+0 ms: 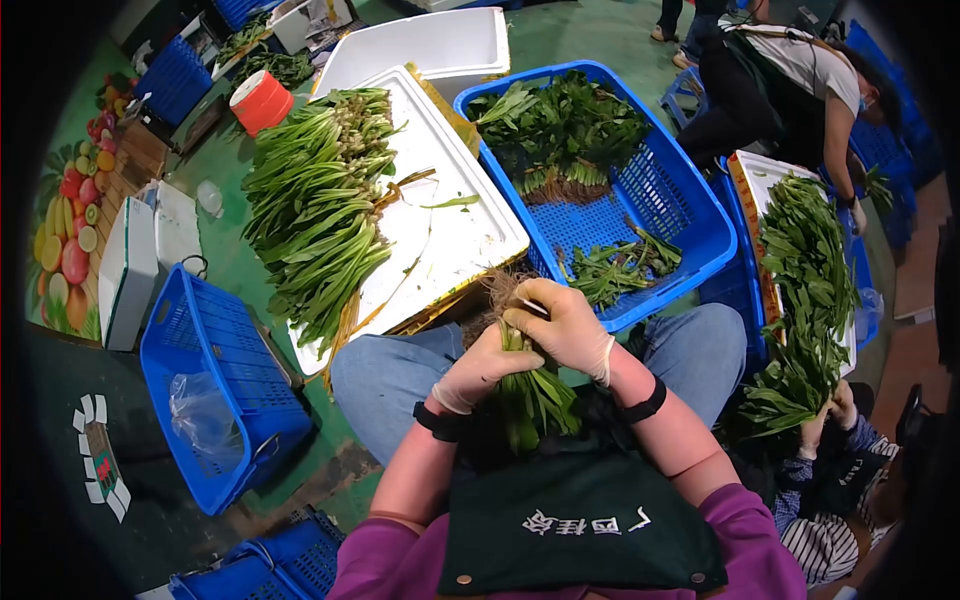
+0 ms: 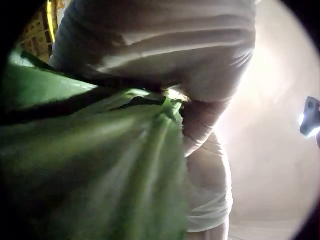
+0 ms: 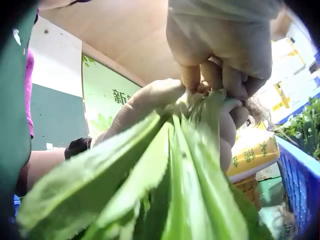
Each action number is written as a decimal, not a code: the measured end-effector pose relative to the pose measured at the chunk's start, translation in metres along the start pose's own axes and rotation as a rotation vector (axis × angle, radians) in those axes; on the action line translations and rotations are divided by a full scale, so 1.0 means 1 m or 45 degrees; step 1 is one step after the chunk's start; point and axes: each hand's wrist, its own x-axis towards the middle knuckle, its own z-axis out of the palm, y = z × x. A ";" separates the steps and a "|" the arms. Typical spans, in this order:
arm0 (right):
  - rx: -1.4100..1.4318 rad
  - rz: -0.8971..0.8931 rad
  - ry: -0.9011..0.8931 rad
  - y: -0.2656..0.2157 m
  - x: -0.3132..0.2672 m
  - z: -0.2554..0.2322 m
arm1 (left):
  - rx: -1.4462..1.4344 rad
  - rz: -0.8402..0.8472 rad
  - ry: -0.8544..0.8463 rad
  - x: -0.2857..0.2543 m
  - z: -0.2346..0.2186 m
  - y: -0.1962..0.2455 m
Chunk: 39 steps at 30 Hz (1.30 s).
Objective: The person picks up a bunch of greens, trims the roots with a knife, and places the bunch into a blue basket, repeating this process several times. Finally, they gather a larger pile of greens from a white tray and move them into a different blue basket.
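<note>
Both hands wear pale gloves and meet over a bunch of long green leaves above the lap. The left hand grips the bunch near its stems, leaves hanging toward the apron. The right hand pinches at the root end, beside brown tangled roots. In the right wrist view the leaves fan out below the right hand, whose fingers are curled at the stems. Leaves fill much of the left wrist view, next to a gloved hand.
A white foam lid bears a row of leafy bunches. Right of it stands a blue basket with more greens. Another blue basket and a red roll lie left. Two other people work at the right.
</note>
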 end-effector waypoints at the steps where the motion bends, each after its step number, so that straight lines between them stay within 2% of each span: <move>1: 0.105 0.088 0.002 -0.001 0.003 0.000 | -0.099 0.027 0.005 -0.001 0.003 0.002; 3: 0.211 0.177 0.006 -0.005 0.005 0.000 | -0.197 0.053 0.008 0.000 0.004 0.002; 5: 0.523 0.325 0.114 -0.009 0.006 0.002 | -0.300 0.009 0.006 0.000 0.001 -0.004; 9: 0.467 0.272 0.005 -0.002 0.008 0.002 | -0.361 -0.034 0.038 0.002 0.003 -0.006; 10: 0.564 0.295 0.015 -0.005 0.007 -0.003 | -0.338 -0.037 0.053 0.003 0.002 -0.008; 11: 0.545 0.233 0.106 0.000 0.008 -0.004 | -0.314 -0.040 0.069 0.003 0.001 -0.007; 13: 0.692 0.285 0.256 0.005 0.006 -0.016 | -0.238 0.011 0.126 0.001 0.002 -0.001; 15: 0.651 0.342 0.228 0.004 0.000 -0.029 | -0.163 0.063 0.180 0.001 0.001 0.001; 18: 0.291 0.102 -0.034 0.000 -0.017 -0.032 | -0.038 0.081 0.263 0.001 0.001 0.001; 19: 0.477 0.211 -0.154 -0.004 -0.023 -0.032 | -0.010 0.108 0.294 0.001 0.004 0.004; 21: 0.612 0.256 -0.164 -0.013 -0.022 -0.025 | 0.017 0.132 0.320 0.002 0.006 0.004; 22: 0.612 0.258 -0.161 -0.012 -0.022 -0.025 | 0.086 0.133 0.325 0.003 0.005 0.002; 24: 0.720 0.418 -0.337 -0.008 -0.017 -0.028 | 0.159 0.136 0.332 0.003 0.004 0.001; 28: 0.659 0.494 -0.400 -0.005 -0.013 -0.033 | 0.184 0.136 0.295 0.001 0.007 0.005; 30: 0.618 0.314 -0.336 0.002 -0.015 -0.033 | 0.181 0.139 0.298 0.000 0.007 0.006; 31: 0.617 0.315 -0.331 0.003 -0.016 -0.033 | 0.152 0.090 0.286 -0.001 0.005 0.006; 33: 0.340 0.128 -0.268 0.002 -0.018 -0.034 | 0.125 0.042 0.275 -0.001 0.002 0.004; 34: 0.340 0.127 -0.267 -0.002 -0.018 -0.038 | 0.135 0.041 0.262 -0.001 0.000 0.002; 36: -0.283 0.203 -0.374 -0.020 -0.014 -0.052 | 0.147 0.038 0.248 -0.002 -0.002 0.002; 37: -0.283 0.203 -0.372 -0.005 -0.015 -0.052 | 0.106 0.041 0.247 -0.003 -0.003 0.003; 39: 0.162 0.051 0.020 0.031 -0.015 -0.054 | 0.069 0.045 0.242 -0.005 -0.004 0.006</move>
